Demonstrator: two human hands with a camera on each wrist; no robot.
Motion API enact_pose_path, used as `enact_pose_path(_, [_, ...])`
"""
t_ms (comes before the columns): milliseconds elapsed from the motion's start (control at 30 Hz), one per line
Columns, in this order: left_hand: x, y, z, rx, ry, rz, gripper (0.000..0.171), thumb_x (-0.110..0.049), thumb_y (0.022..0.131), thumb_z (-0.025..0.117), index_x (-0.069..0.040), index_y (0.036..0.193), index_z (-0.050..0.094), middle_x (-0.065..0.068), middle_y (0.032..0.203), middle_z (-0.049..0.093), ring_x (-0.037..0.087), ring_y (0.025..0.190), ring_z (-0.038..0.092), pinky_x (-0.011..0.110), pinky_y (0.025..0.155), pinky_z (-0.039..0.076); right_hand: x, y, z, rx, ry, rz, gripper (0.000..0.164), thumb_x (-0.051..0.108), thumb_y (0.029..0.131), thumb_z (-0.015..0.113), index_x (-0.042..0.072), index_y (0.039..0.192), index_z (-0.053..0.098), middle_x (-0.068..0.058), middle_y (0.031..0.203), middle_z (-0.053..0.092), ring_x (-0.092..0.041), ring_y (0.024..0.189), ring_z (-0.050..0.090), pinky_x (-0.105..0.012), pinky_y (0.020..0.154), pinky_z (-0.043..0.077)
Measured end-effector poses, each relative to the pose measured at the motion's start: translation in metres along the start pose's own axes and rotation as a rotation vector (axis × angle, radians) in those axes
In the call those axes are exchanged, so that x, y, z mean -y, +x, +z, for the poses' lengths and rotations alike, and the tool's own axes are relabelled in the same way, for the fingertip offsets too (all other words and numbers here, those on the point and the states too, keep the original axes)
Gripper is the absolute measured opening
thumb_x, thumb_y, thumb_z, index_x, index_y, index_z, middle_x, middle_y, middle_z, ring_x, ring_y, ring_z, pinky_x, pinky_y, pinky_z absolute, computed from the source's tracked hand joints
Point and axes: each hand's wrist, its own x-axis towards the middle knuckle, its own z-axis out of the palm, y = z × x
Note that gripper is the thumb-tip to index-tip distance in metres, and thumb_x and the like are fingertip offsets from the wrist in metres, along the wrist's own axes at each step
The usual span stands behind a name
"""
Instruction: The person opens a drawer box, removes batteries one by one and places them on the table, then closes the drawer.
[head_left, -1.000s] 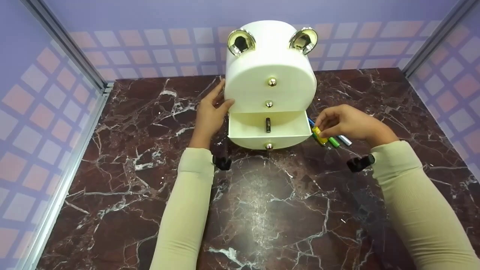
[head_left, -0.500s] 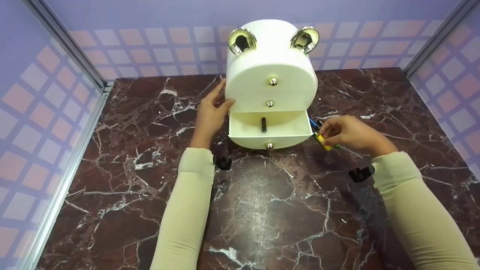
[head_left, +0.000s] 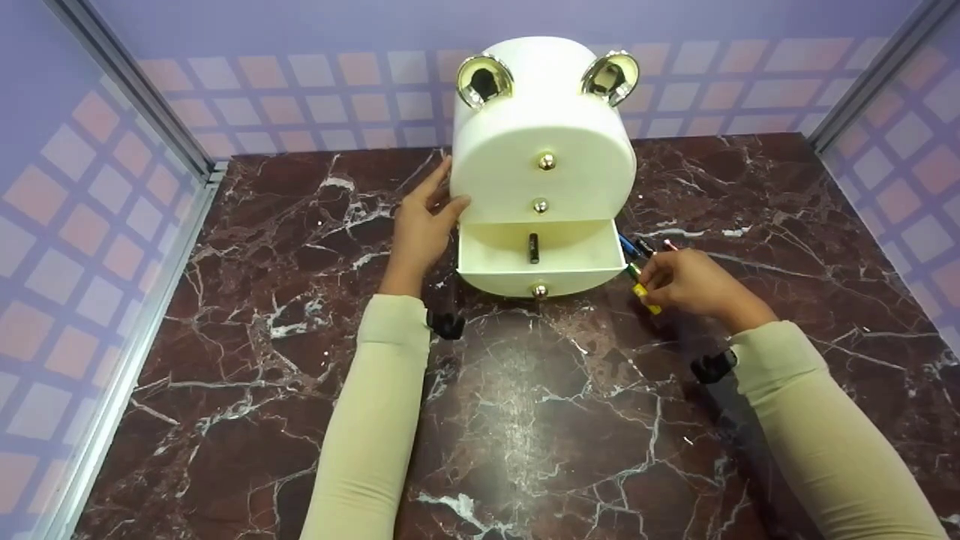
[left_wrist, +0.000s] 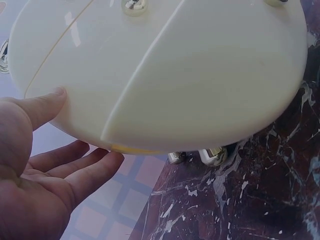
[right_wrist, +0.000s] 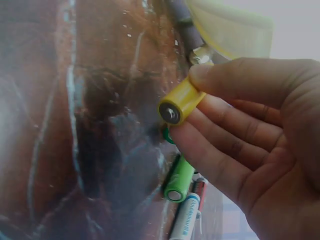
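Note:
My right hand (head_left: pixel 690 283) pinches a yellow battery (right_wrist: pixel 185 100) between thumb and fingers, at the right of the white cabinet's (head_left: pixel 540 172) pulled-out bottom drawer (head_left: pixel 499 247). A small black battery-like cylinder (head_left: pixel 534 248) lies inside that drawer. The left hand (head_left: pixel 424 225) rests on the cabinet's left side. Its thumb touches the front face and its extended fingers reach along the side, as the left wrist view shows. Beside the right hand lie a green battery (right_wrist: pixel 180 180), a white and blue battery (right_wrist: pixel 185 217), a red one (right_wrist: pixel 201 190) and a blue one (head_left: pixel 628 245).
The cabinet carries two gold ear-shaped rings (head_left: pixel 484 80) and round metal knobs (head_left: pixel 546 161). It stands on a dark red marbled table (head_left: pixel 570 420). Tiled-pattern panels (head_left: pixel 322 90) enclose the back and both sides.
The right hand has moved down and toward me with the yellow battery, away from the drawer's side. The black cylinder has shifted slightly in the drawer. My left hand keeps its place.

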Motion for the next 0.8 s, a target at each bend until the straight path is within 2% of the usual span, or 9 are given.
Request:
enact_pose_path(300, [0.0,-0.001,0.001,-0.001,-0.008,0.013,0.062,-0.022,0.088,0.07,-0.034,0.143,0.046,0.013,0.137,0.058,0.02,0.122,0.06,0.024,0.091,0.056,-0.003,-0.001,0.008,-0.029,-0.055,0.038,0.014,0.005,0.074,0.075,0.004,0.087,0.068,-0.008,0.079,0.072,-0.01,0.062,0.063,-0.021,0.055,0.051])
enact_pose_path(567, [0.001,-0.001,0.001,-0.003,-0.023,0.018,0.061,-0.019,0.088,0.071,-0.033,0.143,0.047,0.013,0.137,0.058,0.02,0.122,0.06,0.025,0.091,0.056,-0.002,-0.004,0.013,-0.034,-0.082,0.03,0.01,0.005,0.075,0.074,0.003,0.083,0.069,-0.007,0.074,0.07,-0.01,0.06,0.058,-0.023,0.054,0.047])
enact_pose_path(800, [-0.001,-0.003,0.001,-0.006,-0.022,0.021,0.061,-0.019,0.088,0.07,-0.032,0.143,0.047,0.013,0.136,0.059,0.02,0.121,0.061,0.025,0.089,0.057,-0.003,-0.005,0.016,-0.065,-0.164,0.006,0.007,0.009,0.075,0.076,0.007,0.078,0.07,-0.004,0.072,0.07,-0.01,0.061,0.058,-0.028,0.06,0.048])
